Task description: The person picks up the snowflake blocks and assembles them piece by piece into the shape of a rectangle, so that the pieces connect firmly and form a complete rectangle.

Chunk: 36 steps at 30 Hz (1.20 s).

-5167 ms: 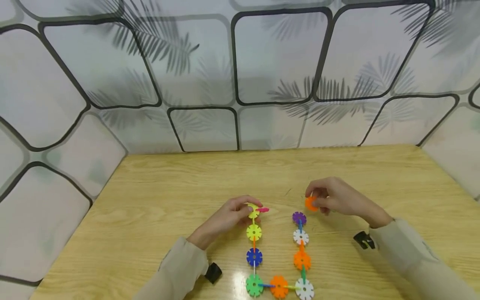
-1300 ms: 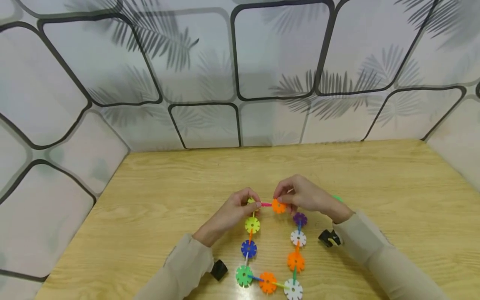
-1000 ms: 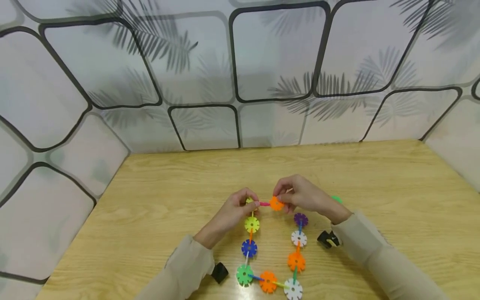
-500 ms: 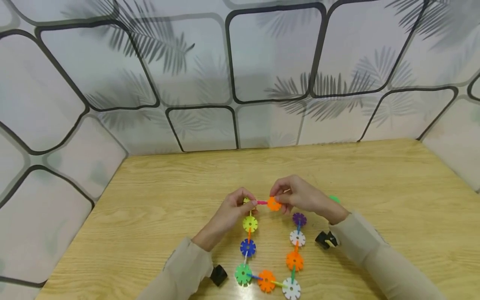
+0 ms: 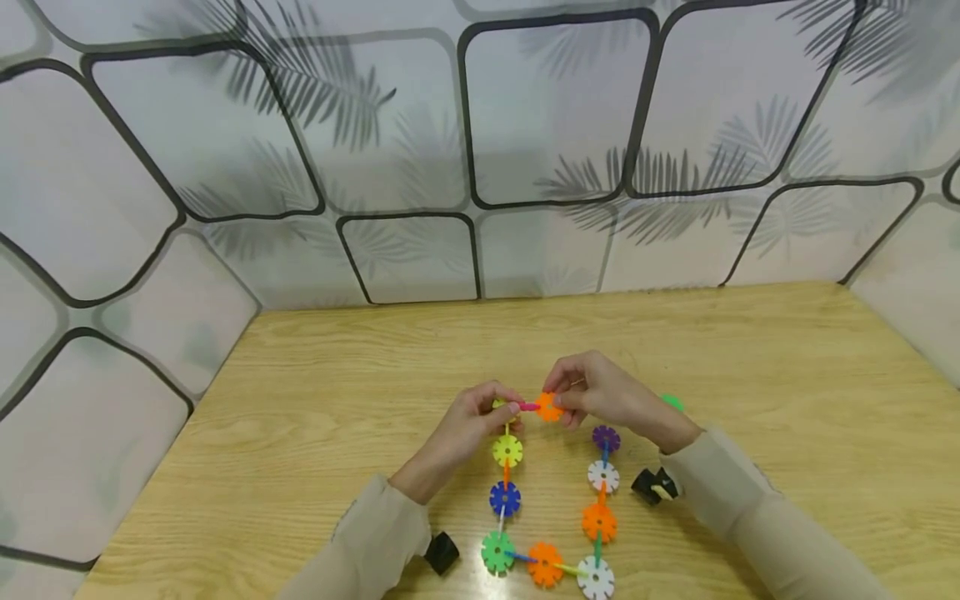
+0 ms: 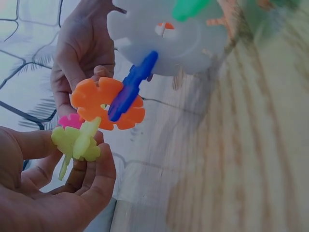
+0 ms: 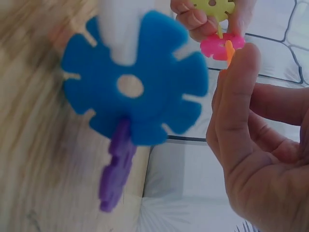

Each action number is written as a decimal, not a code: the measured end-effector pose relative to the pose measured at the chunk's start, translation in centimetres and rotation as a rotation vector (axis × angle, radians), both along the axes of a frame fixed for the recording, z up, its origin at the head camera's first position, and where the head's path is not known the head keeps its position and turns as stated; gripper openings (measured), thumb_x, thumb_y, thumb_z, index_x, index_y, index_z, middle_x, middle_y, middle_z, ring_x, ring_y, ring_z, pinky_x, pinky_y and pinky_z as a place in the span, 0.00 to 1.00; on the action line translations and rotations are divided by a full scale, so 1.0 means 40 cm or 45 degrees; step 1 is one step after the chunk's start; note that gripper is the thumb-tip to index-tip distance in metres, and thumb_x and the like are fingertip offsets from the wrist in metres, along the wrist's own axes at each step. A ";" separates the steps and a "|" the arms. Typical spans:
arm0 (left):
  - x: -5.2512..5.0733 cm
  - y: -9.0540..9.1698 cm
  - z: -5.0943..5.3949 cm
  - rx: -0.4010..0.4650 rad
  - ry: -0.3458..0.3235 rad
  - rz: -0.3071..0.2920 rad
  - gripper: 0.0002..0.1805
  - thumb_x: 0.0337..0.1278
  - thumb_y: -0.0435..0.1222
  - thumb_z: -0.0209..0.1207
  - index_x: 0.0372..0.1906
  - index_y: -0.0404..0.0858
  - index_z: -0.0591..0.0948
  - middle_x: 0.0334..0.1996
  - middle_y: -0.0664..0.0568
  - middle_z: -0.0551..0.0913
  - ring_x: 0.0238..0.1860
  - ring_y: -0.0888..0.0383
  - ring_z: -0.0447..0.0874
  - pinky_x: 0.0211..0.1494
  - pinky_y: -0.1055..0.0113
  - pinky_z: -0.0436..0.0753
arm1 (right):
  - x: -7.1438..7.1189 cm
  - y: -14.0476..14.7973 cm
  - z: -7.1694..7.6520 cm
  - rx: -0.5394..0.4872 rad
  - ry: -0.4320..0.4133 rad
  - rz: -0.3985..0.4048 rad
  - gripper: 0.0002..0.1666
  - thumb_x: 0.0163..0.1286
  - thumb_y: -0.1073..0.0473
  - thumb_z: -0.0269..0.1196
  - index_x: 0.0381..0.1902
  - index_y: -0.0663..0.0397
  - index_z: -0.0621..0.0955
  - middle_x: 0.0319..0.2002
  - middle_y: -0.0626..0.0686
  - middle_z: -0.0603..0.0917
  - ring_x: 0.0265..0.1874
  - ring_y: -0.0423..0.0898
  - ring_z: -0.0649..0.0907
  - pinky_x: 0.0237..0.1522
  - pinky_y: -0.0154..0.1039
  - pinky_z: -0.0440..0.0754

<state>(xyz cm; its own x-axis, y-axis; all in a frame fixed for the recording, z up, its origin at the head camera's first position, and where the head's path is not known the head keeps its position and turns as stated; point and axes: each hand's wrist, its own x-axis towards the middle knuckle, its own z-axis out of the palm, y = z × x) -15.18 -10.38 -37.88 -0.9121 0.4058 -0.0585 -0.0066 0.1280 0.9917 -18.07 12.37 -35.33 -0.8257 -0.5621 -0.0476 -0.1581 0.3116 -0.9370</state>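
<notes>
My left hand (image 5: 468, 418) pinches a yellow notched plastic disc (image 7: 219, 8) at the far end of the chain's left side. A pink disc (image 5: 528, 407) stands edge-on from it, pointing right. With thumb and fingers my right hand (image 5: 602, 392) holds an orange disc (image 5: 549, 407), its left edge meeting the pink one. Whether their slots are fully locked I cannot tell. The U-shaped chain runs through a blue disc (image 5: 505, 498), a green disc (image 5: 498, 552) and a white disc (image 5: 596, 577). It ends in a purple disc (image 5: 606, 438) below my right hand.
A loose green disc (image 5: 672, 402) lies behind my right wrist, partly hidden. Black wrist cameras (image 5: 442, 553) hang by both sleeves. The wooden table (image 5: 337, 358) meets a patterned backdrop (image 5: 555, 250) at the back and sides.
Since the oldest frame, my right hand has carried the orange disc left from beside the purple disc to the pink one. The green disc has come into view. Over the last second hands barely move.
</notes>
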 end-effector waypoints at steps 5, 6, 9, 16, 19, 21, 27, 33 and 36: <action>0.003 0.007 0.003 0.002 0.015 0.014 0.09 0.76 0.29 0.52 0.47 0.26 0.79 0.33 0.47 0.84 0.34 0.60 0.81 0.44 0.66 0.81 | 0.004 -0.004 0.004 -0.013 0.015 -0.010 0.07 0.69 0.80 0.54 0.39 0.73 0.79 0.28 0.57 0.81 0.23 0.50 0.84 0.29 0.47 0.87; 0.003 0.009 0.004 0.005 0.021 0.016 0.08 0.75 0.28 0.52 0.47 0.26 0.79 0.32 0.47 0.85 0.34 0.60 0.81 0.43 0.66 0.81 | 0.005 -0.005 0.004 -0.014 0.014 -0.012 0.06 0.69 0.80 0.54 0.38 0.73 0.79 0.28 0.57 0.81 0.23 0.50 0.84 0.29 0.47 0.87; 0.004 0.013 0.005 0.016 0.027 0.026 0.08 0.75 0.28 0.52 0.46 0.25 0.79 0.33 0.45 0.84 0.35 0.58 0.83 0.45 0.64 0.82 | 0.007 -0.007 0.007 -0.014 0.005 -0.021 0.06 0.69 0.80 0.55 0.38 0.73 0.79 0.27 0.56 0.81 0.23 0.51 0.84 0.29 0.48 0.87; -0.007 0.009 0.002 0.003 -0.016 -0.023 0.09 0.76 0.30 0.52 0.49 0.28 0.78 0.36 0.41 0.83 0.36 0.57 0.82 0.46 0.65 0.80 | -0.001 0.016 0.014 0.012 0.024 -0.022 0.08 0.73 0.74 0.57 0.47 0.76 0.79 0.33 0.59 0.83 0.26 0.56 0.86 0.33 0.50 0.87; -0.010 0.005 -0.001 -0.020 -0.022 -0.075 0.09 0.76 0.31 0.53 0.49 0.28 0.77 0.35 0.41 0.83 0.35 0.58 0.81 0.41 0.67 0.76 | -0.006 0.055 0.026 0.069 0.037 -0.011 0.12 0.75 0.71 0.58 0.51 0.77 0.78 0.36 0.61 0.83 0.29 0.57 0.86 0.34 0.48 0.88; -0.012 0.005 -0.002 -0.031 -0.029 -0.100 0.09 0.76 0.31 0.54 0.49 0.28 0.76 0.34 0.43 0.83 0.34 0.59 0.80 0.40 0.68 0.75 | -0.010 0.096 0.035 0.128 0.063 -0.015 0.13 0.75 0.69 0.58 0.52 0.77 0.78 0.36 0.62 0.83 0.29 0.57 0.86 0.33 0.47 0.87; -0.011 0.013 -0.001 -0.036 -0.137 -0.198 0.16 0.77 0.35 0.54 0.59 0.29 0.70 0.31 0.44 0.82 0.30 0.60 0.78 0.38 0.69 0.74 | -0.012 0.232 0.052 0.321 0.102 -0.074 0.15 0.75 0.68 0.59 0.52 0.77 0.77 0.38 0.60 0.83 0.31 0.54 0.85 0.32 0.45 0.87; 0.000 -0.005 -0.002 -0.147 -0.101 -0.222 0.18 0.76 0.36 0.55 0.61 0.29 0.76 0.29 0.47 0.82 0.28 0.60 0.77 0.36 0.68 0.74 | -0.006 0.304 0.026 0.421 0.109 -0.110 0.15 0.74 0.68 0.60 0.51 0.79 0.77 0.38 0.57 0.83 0.31 0.51 0.84 0.31 0.42 0.86; 0.000 -0.007 -0.001 -0.167 -0.074 -0.230 0.15 0.75 0.36 0.56 0.56 0.30 0.79 0.28 0.48 0.81 0.27 0.60 0.74 0.34 0.68 0.72 | -0.005 0.325 0.012 0.443 0.088 -0.133 0.15 0.73 0.69 0.60 0.50 0.79 0.77 0.37 0.55 0.82 0.31 0.50 0.84 0.31 0.43 0.86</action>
<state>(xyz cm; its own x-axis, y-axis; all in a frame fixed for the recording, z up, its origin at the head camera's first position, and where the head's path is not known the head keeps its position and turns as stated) -15.19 -10.67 -37.91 -0.8188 0.5478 -0.1719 -0.0287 0.2600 0.9652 -18.25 25.37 -34.84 -0.8856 -0.4348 -0.1634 -0.1678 0.6274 -0.7604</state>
